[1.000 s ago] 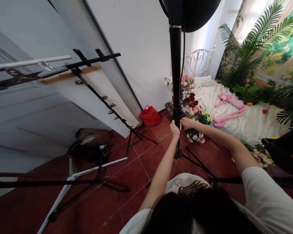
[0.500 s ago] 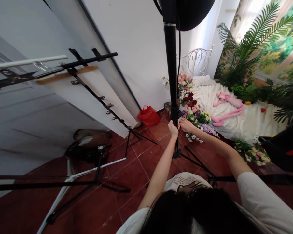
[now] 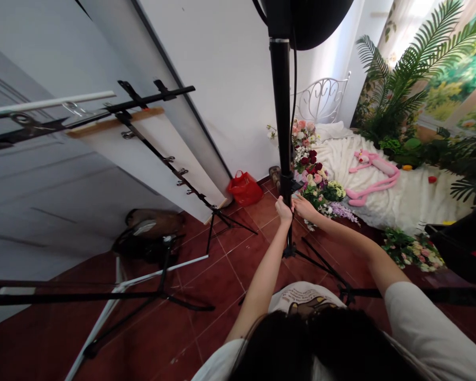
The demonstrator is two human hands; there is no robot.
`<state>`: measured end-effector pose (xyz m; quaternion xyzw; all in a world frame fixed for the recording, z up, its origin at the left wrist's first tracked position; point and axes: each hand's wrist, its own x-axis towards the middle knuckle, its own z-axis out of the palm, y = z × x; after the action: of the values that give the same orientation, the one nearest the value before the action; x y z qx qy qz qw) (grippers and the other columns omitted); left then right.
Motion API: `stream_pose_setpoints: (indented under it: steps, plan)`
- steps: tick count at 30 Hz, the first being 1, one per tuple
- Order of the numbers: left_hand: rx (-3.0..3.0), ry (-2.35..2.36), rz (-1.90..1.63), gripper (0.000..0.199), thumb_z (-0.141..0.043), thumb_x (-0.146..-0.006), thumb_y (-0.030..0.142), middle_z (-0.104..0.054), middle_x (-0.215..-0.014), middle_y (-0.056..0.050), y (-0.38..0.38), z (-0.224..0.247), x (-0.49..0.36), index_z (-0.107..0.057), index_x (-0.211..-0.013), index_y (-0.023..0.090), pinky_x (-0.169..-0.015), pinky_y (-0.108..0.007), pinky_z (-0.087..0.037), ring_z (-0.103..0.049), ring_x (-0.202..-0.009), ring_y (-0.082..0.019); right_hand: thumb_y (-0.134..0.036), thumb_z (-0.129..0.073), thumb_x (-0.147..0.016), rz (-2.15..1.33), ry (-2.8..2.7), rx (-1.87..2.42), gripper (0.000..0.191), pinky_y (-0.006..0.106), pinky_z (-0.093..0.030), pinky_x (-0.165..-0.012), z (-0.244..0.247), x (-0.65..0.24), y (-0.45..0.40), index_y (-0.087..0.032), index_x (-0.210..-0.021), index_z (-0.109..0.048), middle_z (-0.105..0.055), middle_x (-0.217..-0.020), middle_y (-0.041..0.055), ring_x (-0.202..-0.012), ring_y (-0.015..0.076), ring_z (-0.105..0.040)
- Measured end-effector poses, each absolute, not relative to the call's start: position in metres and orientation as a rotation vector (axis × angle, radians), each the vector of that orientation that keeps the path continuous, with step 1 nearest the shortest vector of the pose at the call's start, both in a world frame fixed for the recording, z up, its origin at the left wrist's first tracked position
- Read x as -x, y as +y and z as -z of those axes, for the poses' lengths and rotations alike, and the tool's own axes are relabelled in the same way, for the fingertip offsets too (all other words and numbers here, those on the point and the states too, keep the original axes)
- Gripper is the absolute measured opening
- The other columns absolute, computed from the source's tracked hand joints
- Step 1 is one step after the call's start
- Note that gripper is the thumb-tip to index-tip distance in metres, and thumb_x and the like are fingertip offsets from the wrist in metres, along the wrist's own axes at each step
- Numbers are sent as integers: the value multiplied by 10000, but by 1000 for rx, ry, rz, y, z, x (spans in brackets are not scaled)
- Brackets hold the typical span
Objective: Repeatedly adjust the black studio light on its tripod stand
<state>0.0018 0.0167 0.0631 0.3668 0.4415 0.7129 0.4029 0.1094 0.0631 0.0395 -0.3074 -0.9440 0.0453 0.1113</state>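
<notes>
A black light stand (image 3: 281, 100) rises upright in front of me, with a dark round lamp head (image 3: 321, 21) at its top and a thin cable (image 3: 294, 79) down its side. My left hand (image 3: 284, 209) is closed around the lower pole, below a dark collar (image 3: 289, 184). On the pole's right side my right hand (image 3: 304, 207) is closed, its fingertips pinched close against the stand. What those fingertips hold is too small to make out. Below both hands, the stand's legs (image 3: 317, 259) spread over the floor.
Left stands a backdrop frame with a black crossbar (image 3: 150, 100), clamps and white boards. Stand legs (image 3: 143, 301) cross the red tiles. A red bag (image 3: 245, 188) sits by the wall. Right are artificial flowers (image 3: 313, 174), a white blanket (image 3: 333, 159), a pink plush toy (image 3: 381, 166) and a black softbox (image 3: 460, 246).
The view has shifted slightly, so the scene sits a little further right. Both hands stay at the same place on the pole, with little visible finger movement.
</notes>
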Motion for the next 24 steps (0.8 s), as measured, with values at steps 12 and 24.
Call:
stream_pose_setpoints:
  steps: [12,24]
  plan:
    - [-925,1117,-1812,534,-211,-929,334,-385,-356,5,19,-61,-3,-409,-446,224,-394,-234,-311,-378,-332,-103,-54,-402,-837,-238,-2523,905,463,396,-437,-1062,-13,-111,54,-42,-1284,-524,-548,-1356,222,-1248,247,-548]
    - [-917,1211,-1790,560,-213,-926,430,-414,-365,0,17,-63,-4,-449,-465,215,-385,-231,-299,-382,-323,-96,-39,-561,-708,-479,-3135,1103,352,234,-473,-697,-104,-104,82,-128,-1018,-701,-740,-998,119,-852,221,-684]
